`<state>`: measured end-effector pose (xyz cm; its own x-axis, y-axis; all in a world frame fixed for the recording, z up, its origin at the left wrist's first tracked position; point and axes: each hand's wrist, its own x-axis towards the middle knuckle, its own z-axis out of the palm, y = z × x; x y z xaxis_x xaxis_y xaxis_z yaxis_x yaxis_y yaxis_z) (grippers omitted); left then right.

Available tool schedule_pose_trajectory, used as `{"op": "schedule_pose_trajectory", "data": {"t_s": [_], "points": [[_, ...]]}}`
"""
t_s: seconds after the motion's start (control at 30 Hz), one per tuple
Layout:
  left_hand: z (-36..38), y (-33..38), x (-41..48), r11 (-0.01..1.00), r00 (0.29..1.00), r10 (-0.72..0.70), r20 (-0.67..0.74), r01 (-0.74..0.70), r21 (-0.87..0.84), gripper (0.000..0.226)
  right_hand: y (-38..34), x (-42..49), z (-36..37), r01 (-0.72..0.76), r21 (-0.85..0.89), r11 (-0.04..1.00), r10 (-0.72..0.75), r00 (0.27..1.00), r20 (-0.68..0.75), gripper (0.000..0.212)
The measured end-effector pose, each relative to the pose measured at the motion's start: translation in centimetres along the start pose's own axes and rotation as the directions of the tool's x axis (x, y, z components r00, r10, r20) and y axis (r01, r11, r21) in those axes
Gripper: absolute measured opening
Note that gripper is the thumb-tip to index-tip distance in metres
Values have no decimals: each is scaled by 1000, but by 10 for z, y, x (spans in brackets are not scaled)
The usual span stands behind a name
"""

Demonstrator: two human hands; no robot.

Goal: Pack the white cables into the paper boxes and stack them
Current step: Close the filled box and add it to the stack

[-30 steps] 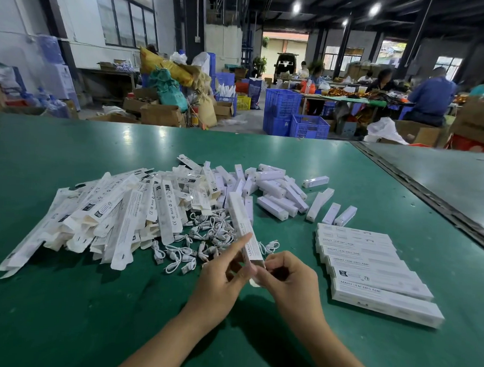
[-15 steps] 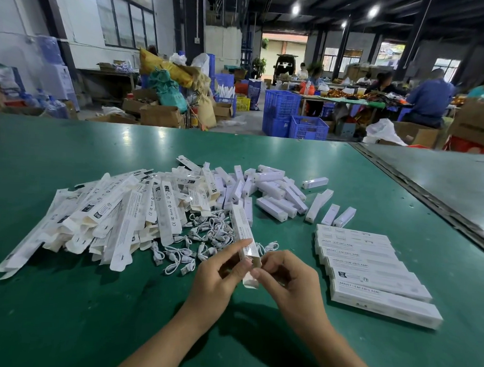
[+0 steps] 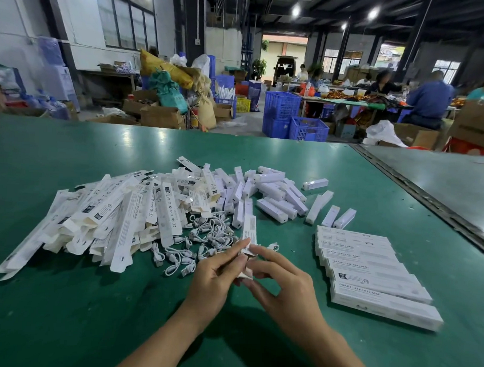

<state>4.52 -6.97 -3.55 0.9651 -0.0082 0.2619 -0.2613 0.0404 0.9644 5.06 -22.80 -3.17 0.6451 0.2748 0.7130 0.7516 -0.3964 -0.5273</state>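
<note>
— What's the step here?

— Both hands meet over the green table (image 3: 63,300), working one paper box (image 3: 249,233). The left hand (image 3: 217,276) is curled round its near end, thumb and fingers closed on the card. The right hand (image 3: 281,282) pinches the end flap (image 3: 246,275), fingers bent, not fully closed. It reads as the closing of a box; whether a cable is already inside, I cannot tell.

— And the rest of the stock?

— Loose white cables (image 3: 205,237) lie tangled just beyond the hands. A heap of flat unfolded boxes (image 3: 117,219) sprawls to the left, small white units (image 3: 273,201) behind. Finished boxes sit in a neat row (image 3: 370,272) on the right, overlapping, near the working hands.

— Next move?

— Likely tuck the flap home, pressing square so the card doesn't crease, then carry the box right and lay it against the row's near end. After that, another flat box and cable from the left.
</note>
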Motion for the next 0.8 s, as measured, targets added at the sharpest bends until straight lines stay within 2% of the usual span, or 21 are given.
{"op": "schedule_pose_trajectory", "data": {"t_s": [0.27,0.47,0.63,0.8], "points": [[1,-2,0,998,999,-49,-22,48,-43,30,-3,-1,0,-18,-58,998,16,999,-40,20],[0,-8,0,1000,1000,-22,6,22,17,28,-4,-1,0,-86,-26,996,83,989,-122,34],[-1,-8,-1,1000,999,-23,40,23,2,27,-2,-1,2,-38,-106,994,19,986,-169,23],[-1,-10,-1,999,998,-36,55,37,-10,34,1,0,2,-32,-70,997,19,984,-175,16]]}}
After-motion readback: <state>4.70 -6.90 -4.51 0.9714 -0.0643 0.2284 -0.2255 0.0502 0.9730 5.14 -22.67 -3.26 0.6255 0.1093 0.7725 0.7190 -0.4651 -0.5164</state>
